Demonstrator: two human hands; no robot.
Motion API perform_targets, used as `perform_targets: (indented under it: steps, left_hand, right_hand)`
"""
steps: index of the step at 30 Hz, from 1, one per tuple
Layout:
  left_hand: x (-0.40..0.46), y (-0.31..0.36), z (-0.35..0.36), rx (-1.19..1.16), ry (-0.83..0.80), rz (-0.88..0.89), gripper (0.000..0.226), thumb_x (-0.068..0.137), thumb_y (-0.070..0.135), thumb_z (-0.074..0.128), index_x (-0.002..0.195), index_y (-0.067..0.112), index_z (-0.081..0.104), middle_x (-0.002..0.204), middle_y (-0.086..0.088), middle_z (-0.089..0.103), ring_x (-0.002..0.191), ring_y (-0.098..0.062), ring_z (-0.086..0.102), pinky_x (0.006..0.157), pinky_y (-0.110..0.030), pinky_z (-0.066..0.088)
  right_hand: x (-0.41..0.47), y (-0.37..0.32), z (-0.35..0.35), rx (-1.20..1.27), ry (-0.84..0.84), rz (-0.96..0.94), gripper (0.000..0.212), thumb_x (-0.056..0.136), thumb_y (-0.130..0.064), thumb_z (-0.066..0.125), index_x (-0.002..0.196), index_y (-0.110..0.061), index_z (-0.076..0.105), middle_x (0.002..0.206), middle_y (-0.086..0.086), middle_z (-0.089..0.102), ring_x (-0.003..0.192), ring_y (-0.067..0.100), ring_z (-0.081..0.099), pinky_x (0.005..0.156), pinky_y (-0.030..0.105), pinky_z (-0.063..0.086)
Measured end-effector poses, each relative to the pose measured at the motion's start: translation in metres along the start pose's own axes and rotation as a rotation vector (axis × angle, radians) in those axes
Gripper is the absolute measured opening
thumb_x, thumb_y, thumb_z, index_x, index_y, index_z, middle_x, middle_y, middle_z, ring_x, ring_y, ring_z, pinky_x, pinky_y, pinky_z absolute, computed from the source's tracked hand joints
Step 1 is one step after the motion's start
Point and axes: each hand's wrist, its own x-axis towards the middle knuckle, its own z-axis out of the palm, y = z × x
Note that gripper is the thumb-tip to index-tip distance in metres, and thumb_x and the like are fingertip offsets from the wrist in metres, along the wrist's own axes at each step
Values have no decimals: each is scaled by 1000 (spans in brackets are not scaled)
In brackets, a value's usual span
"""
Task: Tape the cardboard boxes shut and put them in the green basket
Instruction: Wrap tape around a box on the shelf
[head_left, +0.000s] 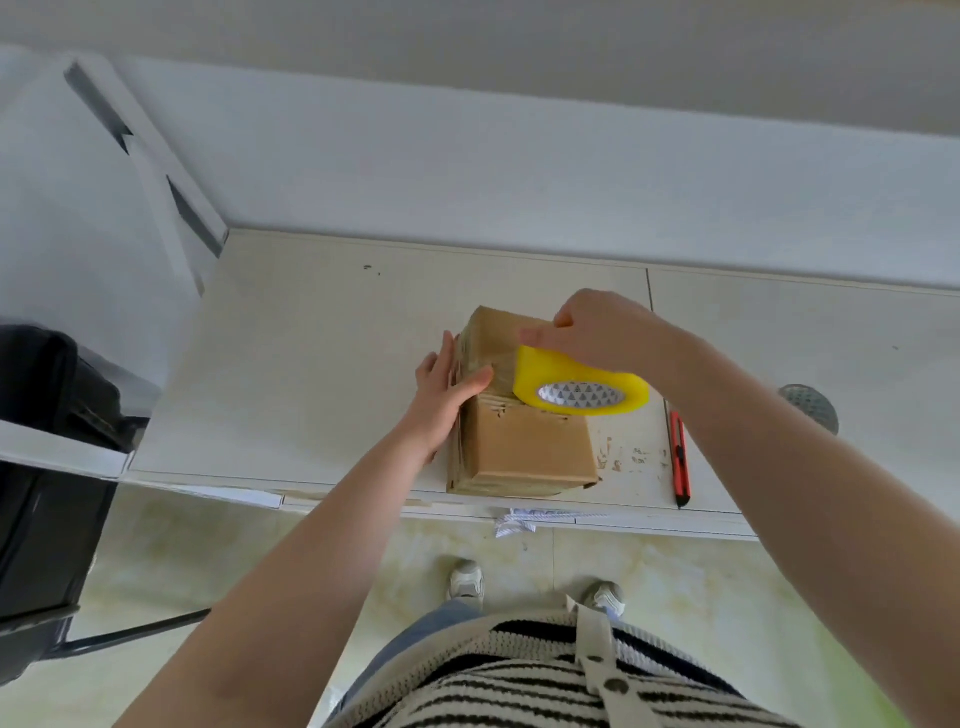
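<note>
Steadying the cardboard box (519, 441) (closed), left hand (447, 395) spread; right hand (597, 332) grips tape roll (582, 387).

black case (47, 467) cut off at left, box top (493, 332) partly behind tape roll (582, 387)

Head camera looks steeply down, close over the table (322, 364).
</note>
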Motion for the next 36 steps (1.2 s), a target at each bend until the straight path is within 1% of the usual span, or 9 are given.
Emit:
perform_targets:
  steps: [3, 7, 12, 14, 17, 24, 32, 34, 36]
  left_hand:
    - [1, -6, -1, 77, 205, -19, 58, 101, 40, 46, 154, 24, 27, 162, -1, 15, 146, -19, 22, 108, -29, 21]
    - [-3, -9, 11, 71, 273, -136, 49, 106, 41, 28, 147, 18, 42, 152, -6, 42, 139, -28, 38, 114, -47, 32]
    - [0, -13, 10, 185, 356, -62, 45, 107, 37, 27, 129, 13, 58, 119, -6, 64, 111, -29, 57, 86, -35, 42]
    - [1, -15, 10, 190, 370, -53, 39, 107, 38, 28, 108, 23, 63, 91, 8, 60, 90, -22, 54, 77, -32, 39]
    - [2, -17, 11, 234, 395, -49, 38, 106, 39, 28, 70, 35, 38, 71, 14, 41, 69, -14, 41, 62, -30, 35]
    - [3, -16, 13, 307, 387, 1, 37, 106, 36, 30, 80, 20, 49, 67, 5, 46, 60, -11, 42, 54, -27, 33]
    - [-2, -14, 12, 318, 381, 23, 41, 107, 37, 28, 93, 12, 58, 80, 1, 57, 80, -23, 52, 65, -31, 38]
    - [-4, -11, 15, 348, 373, 5, 41, 107, 37, 27, 127, 16, 57, 121, -3, 63, 115, -27, 55, 90, -30, 41]
    - [-4, -9, 17, 496, 388, 21, 48, 107, 31, 25, 153, 16, 28, 157, -4, 33, 141, -25, 37, 111, -34, 31]
  right_hand:
    - [3, -7, 10, 202, -37, -58, 60, 82, -72, 52, 66, -15, 53, 59, 2, 44, 55, 17, 43, 56, 30, 32]
    - [4, -19, 18, 273, -24, -91, 64, 86, -69, 49, 73, -8, 61, 62, 4, 52, 57, 18, 48, 58, 31, 37]
    - [0, -14, 13, 196, 44, -69, 66, 86, -71, 46, 85, -10, 71, 71, 5, 64, 63, 19, 58, 56, 28, 41]
    - [-2, 5, 1, 95, 73, -41, 75, 78, -81, 43, 79, -11, 71, 71, 6, 67, 64, 19, 62, 55, 28, 43]
    - [-12, 40, -12, -71, 78, 8, 87, 57, -99, 30, 57, -17, 61, 53, -3, 59, 52, 15, 57, 51, 26, 38]
    - [-10, 93, 33, 39, -34, 194, 61, 62, -86, 53, 65, -26, 61, 65, -5, 63, 62, 13, 62, 53, 24, 40]
    - [7, 100, 67, 85, -2, 263, 61, 69, -78, 63, 69, -17, 67, 66, 0, 65, 63, 15, 61, 55, 26, 42]
    - [8, 100, 69, 82, 17, 268, 60, 67, -79, 62, 67, -20, 64, 65, -2, 64, 62, 13, 60, 54, 25, 39]
    - [8, 98, 70, 80, 23, 282, 57, 67, -80, 61, 65, -23, 58, 65, -5, 61, 63, 11, 57, 53, 24, 36]
